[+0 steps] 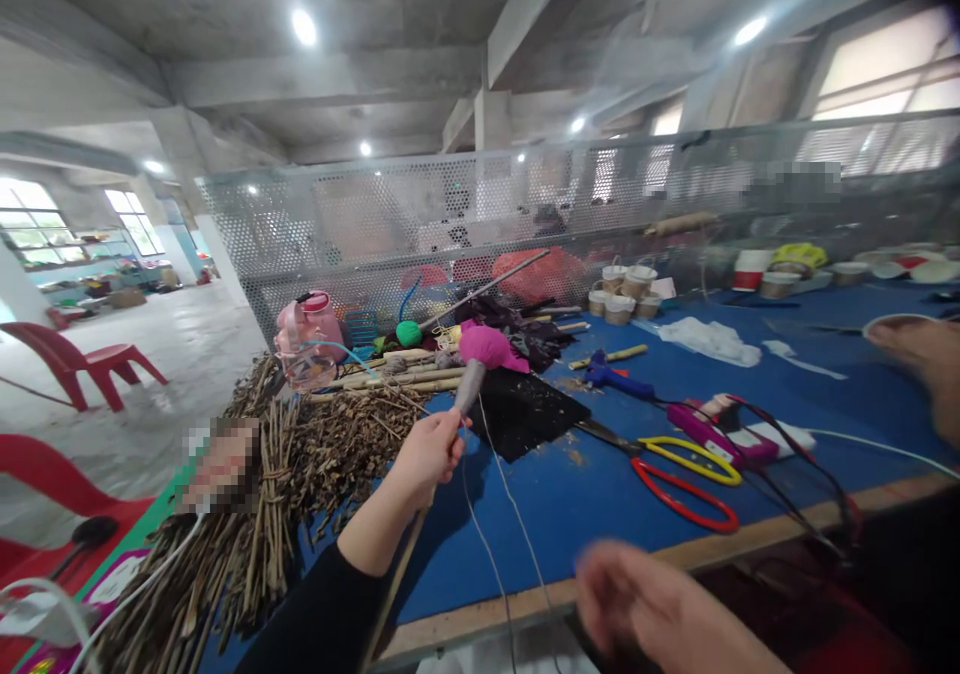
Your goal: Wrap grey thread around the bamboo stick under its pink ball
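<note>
My left hand (431, 449) is closed around a thin stick at the base of its grey wrapped neck (470, 386). A magenta, cloth-like head (487, 346) sits at the top of it. Below my hand the stick's pale shaft (397, 574) slants toward the table edge. Two thin white strings (491, 544) hang from near the neck and run over the front edge. My right hand (637, 594), smeared by motion, is low over the table's front edge, apart from the stick; its fingers are unclear. Large scissors (686, 469) with yellow and red handles lie beyond it.
Bundled dry stalks (247, 524) cover the table's left side. A black sheet (525, 414), a blue glue gun (619, 379), a purple box with cables (720, 434) and paper cups (622, 304) lie on the blue table (585, 509). Another person's hand (922, 354) is at far right.
</note>
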Available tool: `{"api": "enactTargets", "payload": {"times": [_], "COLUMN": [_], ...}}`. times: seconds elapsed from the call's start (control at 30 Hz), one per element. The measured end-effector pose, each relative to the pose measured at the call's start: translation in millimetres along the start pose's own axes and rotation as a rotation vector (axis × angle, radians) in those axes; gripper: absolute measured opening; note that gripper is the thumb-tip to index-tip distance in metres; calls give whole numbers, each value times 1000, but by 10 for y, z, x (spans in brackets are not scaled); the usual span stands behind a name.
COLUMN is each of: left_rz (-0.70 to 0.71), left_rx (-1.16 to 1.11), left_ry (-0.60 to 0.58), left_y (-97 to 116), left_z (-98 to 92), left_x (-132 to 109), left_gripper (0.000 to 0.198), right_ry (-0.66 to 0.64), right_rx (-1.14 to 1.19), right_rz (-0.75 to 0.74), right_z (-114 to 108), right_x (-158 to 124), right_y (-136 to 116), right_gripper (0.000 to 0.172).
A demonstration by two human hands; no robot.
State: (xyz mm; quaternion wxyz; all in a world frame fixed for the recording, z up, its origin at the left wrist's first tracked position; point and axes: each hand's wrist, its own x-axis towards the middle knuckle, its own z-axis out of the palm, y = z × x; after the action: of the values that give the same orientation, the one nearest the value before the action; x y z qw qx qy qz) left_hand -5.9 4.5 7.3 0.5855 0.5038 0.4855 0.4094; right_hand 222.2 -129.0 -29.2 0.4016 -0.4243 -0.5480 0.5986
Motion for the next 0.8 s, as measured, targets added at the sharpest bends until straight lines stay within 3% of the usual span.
{"api": "enactTargets", "payload": {"times": [0.07,0.1,0.17,0.23,0.33,0.43,0.57,0.7,0.8], "left_rz": [58,101,209,308,301,175,88,53,54], "left_rx": [123,201,343,405,333,237,130,47,105], "left_ry": [-4,15,78,145,231,265,291,337,346], "left_y": [40,58,84,87,46,-1,21,63,25], "left_z": [100,139,183,177,97,1,-51,-44,-43], "left_x": [13,28,69,116,187,236,245,217,208], "left_gripper": [39,39,38,36,35,37,33,27,29], "right_ry": [164,177,48,-195,-398,-407,-189,-19,-86], "right_rx": [181,263,374,335,215,-36,-229,-103,180], "right_rz": [-67,-90,-19,70,164,217,114,4,87], "right_z": [101,152,242,310,368,390,385,340,327], "right_x": [400,634,1105,1504,1877,2017,2041,2027,2004], "right_y": [-230,-325,-461,-529,-570,-609,-641,-587,-514], "right_gripper": [44,50,57,55,45,33,18,24,47]}}
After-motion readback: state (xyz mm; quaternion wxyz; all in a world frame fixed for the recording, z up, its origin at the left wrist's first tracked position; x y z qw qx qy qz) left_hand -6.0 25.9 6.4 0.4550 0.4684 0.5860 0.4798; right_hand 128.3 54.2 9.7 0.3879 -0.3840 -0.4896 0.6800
